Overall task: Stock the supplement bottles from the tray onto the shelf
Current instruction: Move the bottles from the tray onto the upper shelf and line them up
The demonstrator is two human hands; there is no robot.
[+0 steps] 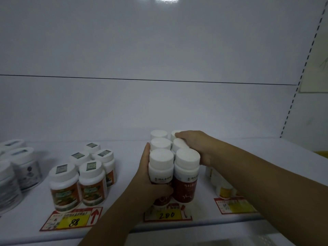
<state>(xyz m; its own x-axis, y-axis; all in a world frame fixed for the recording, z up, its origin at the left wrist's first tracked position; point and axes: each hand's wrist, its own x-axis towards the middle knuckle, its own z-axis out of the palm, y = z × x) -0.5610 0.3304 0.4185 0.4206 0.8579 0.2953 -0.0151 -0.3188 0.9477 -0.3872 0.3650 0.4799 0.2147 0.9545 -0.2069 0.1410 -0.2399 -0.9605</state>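
Several dark red supplement bottles [185, 185] with white caps stand in two rows on the white shelf [127, 174], above a price tag reading 200 [166, 215]. My left hand [150, 183] wraps the left side of the front left red bottle [160, 167], thumb across its label. My right hand [193, 144] lies over the right row, fingers resting on the caps of the rear bottles and palm against the front right one. No tray is in view.
Left of the red group stand several orange-labelled bottles [78, 178] over a price tag reading 88 [73, 221]. Grey-labelled jars [19, 167] sit at the far left. Yellow-labelled bottles [224, 189] stand to the right, partly behind my right forearm. A slotted upright [301, 75] bounds the right side.
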